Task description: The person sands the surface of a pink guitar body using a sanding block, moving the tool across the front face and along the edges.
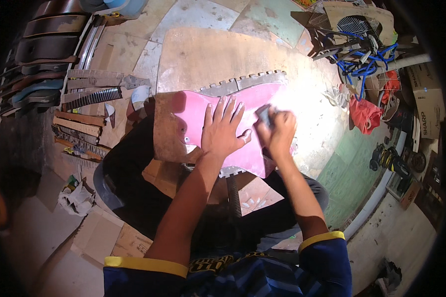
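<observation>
Your left hand (225, 131) lies on the guitar body (248, 151), which rests over a mat (220, 89) on a board (198, 54). Your right hand (281, 129), to its right, has a block (264, 116) on that body. Well left of both hands lie guitar necks (92, 98); well right, a cloth bundle (364, 115).

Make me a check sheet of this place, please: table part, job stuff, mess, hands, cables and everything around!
Surface: wooden board, grey mat on it.
Job's things: pink guitar body over the mat; grey block.
Clutter: guitar necks, left; red bundle, right.
Grippers: bare hands; left hand spread on the pink guitar body, right hand gripping the grey block, blurred.
Cables: blue tangle, right; can't tell if cables.
Surroundings: tiled floor; carton, far right.
</observation>
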Demonstrator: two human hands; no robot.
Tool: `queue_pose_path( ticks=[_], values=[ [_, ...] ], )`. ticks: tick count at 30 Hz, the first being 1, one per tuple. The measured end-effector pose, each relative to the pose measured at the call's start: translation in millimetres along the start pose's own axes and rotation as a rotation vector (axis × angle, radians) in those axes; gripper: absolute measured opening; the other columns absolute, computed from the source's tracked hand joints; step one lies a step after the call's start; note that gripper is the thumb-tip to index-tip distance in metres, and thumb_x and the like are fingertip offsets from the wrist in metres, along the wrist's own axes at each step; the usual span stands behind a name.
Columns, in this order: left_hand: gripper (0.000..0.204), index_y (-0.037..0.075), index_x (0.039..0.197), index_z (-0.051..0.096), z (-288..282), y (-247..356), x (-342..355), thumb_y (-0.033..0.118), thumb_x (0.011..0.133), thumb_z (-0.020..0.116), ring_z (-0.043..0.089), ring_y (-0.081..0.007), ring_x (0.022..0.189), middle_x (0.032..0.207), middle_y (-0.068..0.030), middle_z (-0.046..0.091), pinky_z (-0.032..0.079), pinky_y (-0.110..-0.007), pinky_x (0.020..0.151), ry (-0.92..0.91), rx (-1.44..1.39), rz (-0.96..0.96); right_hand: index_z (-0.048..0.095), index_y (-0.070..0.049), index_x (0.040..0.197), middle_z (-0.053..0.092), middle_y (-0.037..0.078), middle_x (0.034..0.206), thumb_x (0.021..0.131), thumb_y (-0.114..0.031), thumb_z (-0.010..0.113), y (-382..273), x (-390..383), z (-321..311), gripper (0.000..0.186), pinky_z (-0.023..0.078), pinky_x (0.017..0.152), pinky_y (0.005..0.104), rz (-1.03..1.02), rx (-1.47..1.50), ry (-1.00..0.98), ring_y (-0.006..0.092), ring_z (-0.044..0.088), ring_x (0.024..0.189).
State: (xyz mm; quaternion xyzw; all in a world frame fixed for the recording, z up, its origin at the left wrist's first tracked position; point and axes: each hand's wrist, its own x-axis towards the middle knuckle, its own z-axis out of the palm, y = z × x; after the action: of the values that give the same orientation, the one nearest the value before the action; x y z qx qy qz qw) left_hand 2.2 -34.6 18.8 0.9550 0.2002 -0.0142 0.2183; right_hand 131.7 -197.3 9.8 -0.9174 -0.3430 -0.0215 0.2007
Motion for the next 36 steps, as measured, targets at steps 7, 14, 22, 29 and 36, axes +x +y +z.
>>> queue_pose_path(
  ticks=[7, 14, 22, 29, 36],
  values=[
    [0.081, 0.019, 0.153, 0.052, 4, 3, -6, 0.059, 0.085, 0.067, 0.031, -0.0323, 0.154, 0.162, -0.0101, 0.043, 0.018, -0.057, 0.126, -0.009, -0.006, 0.020, 0.071, -0.004, 0.111, 0.063, 0.022, 0.105, 0.080, -0.025, 0.082, 23, 88, -19, 0.039, 0.050, 0.087, 0.0493, 0.154, -0.012, 0.143, 0.0415, 0.061, 0.097],
    [0.081, 0.019, 0.153, 0.052, 2, -1, -3, 0.059, 0.084, 0.068, 0.031, -0.0316, 0.154, 0.162, -0.0103, 0.044, 0.017, -0.057, 0.127, 0.004, 0.003, 0.002, 0.073, -0.008, 0.114, 0.062, 0.021, 0.105, 0.071, -0.028, 0.086, 9, 21, -11, 0.049, 0.048, 0.086, 0.0518, -0.056, 0.021, -0.063, 0.0413, 0.060, 0.100],
    [0.083, 0.017, 0.153, 0.052, 0, 0, -2, 0.059, 0.084, 0.069, 0.031, -0.0318, 0.154, 0.162, -0.0106, 0.044, 0.017, -0.056, 0.127, -0.012, -0.006, -0.006, 0.073, -0.011, 0.114, 0.061, 0.019, 0.104, 0.072, -0.030, 0.086, -6, -3, 1, 0.048, 0.047, 0.086, 0.0500, 0.009, 0.031, -0.020, 0.0389, 0.060, 0.100],
    [0.083, 0.019, 0.154, 0.051, 4, 1, -3, 0.060, 0.083, 0.069, 0.030, -0.0310, 0.155, 0.163, -0.0091, 0.042, 0.017, -0.056, 0.127, -0.004, -0.009, 0.010, 0.071, -0.004, 0.118, 0.063, 0.022, 0.103, 0.077, -0.027, 0.083, 23, 90, -12, 0.048, 0.049, 0.086, 0.0499, 0.096, -0.034, 0.171, 0.0416, 0.060, 0.097],
    [0.076, 0.018, 0.153, 0.052, 3, -2, -3, 0.057, 0.089, 0.061, 0.032, -0.0299, 0.153, 0.162, -0.0090, 0.043, 0.020, -0.056, 0.125, 0.015, 0.028, 0.012, 0.072, -0.009, 0.113, 0.062, 0.019, 0.099, 0.072, -0.026, 0.086, 2, 15, -10, 0.046, 0.048, 0.084, 0.0490, -0.085, 0.022, -0.032, 0.0399, 0.061, 0.097]
  ],
)
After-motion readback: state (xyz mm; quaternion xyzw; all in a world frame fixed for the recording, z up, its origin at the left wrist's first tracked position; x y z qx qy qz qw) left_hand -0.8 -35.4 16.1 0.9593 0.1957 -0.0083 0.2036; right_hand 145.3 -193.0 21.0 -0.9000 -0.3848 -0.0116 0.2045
